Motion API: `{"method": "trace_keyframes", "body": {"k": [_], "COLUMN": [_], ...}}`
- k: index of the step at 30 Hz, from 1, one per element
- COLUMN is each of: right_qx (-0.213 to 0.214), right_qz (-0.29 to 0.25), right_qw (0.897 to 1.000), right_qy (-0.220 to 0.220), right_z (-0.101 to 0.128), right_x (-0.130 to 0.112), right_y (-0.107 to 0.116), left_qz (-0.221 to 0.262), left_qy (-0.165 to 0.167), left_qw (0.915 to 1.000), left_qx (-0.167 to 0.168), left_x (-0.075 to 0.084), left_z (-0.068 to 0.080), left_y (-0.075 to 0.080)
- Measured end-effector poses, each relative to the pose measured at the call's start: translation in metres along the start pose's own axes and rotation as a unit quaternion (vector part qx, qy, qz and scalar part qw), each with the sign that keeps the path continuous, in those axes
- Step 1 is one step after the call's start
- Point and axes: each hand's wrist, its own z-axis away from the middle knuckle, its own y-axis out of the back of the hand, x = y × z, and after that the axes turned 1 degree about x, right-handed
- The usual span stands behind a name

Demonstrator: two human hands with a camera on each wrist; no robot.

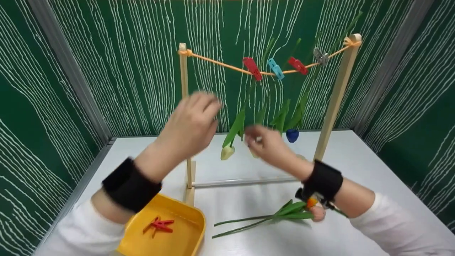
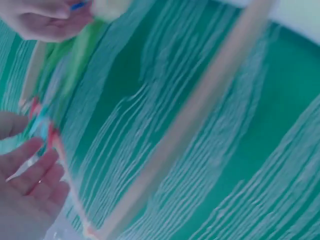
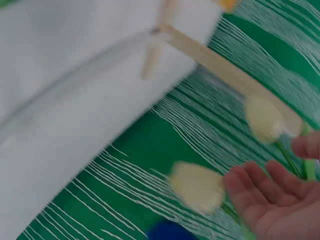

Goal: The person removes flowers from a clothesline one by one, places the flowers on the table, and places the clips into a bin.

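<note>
left hand grip: released, by rack post | right hand grip: released, beside hanging tulip

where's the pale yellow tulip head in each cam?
Head: pale yellow tulip head hangs left of centre, beside the right hand.
Left wrist: top edge, blurred.
Right wrist: low centre, by the fingertips.
Shared landmark: wooden rack post.

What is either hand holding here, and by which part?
Nothing, as far as the views show. The left hand is raised, blurred, its fingers loose near the pegs. The right hand is open-palmed beside a hanging pale yellow tulip, not gripping it.
</note>
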Motion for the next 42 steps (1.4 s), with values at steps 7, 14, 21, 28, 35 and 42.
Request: {"method": "trace_keyframes", "body": {"k": [7, 14, 21, 28, 35, 42], "right_qx": [0.081, 0.083, 0.103, 0.111, 0.102, 0.087], "right_qz": [-0.143, -0.339, -0.38, -0.374, -0.391, -0.387], "right_qw": [0.985, 0.937, 0.919, 0.921, 0.915, 0.918], "right_qy": [-0.051, -0.032, -0.01, -0.007, 0.0, 0.0], "right_z": [-0.044, -0.062, -0.063, -0.063, -0.063, -0.062], "right_x": [-0.009, -0.017, -0.019, -0.016, -0.019, -0.02], "right_y": [0.036, 0.029, 0.018, 0.024, 0.027, 0.03], "left_qz": [0.047, 0.052, 0.064, 0.165, 0.185, 0.235], "left_qy": [0.092, 0.225, 0.241, 0.318, 0.339, 0.327], "left_qw": [0.9946, 0.9618, 0.9535, 0.9288, 0.9222, 0.9133], "left_qx": [-0.015, -0.146, -0.169, -0.093, -0.015, 0.061], "left_x": [0.004, -0.012, -0.009, -0.003, -0.001, -0.004], "left_z": [-0.097, -0.134, -0.14, -0.14, -0.137, -0.133], "left_y": [0.016, -0.002, -0.016, -0.018, -0.02, -0.02]}}
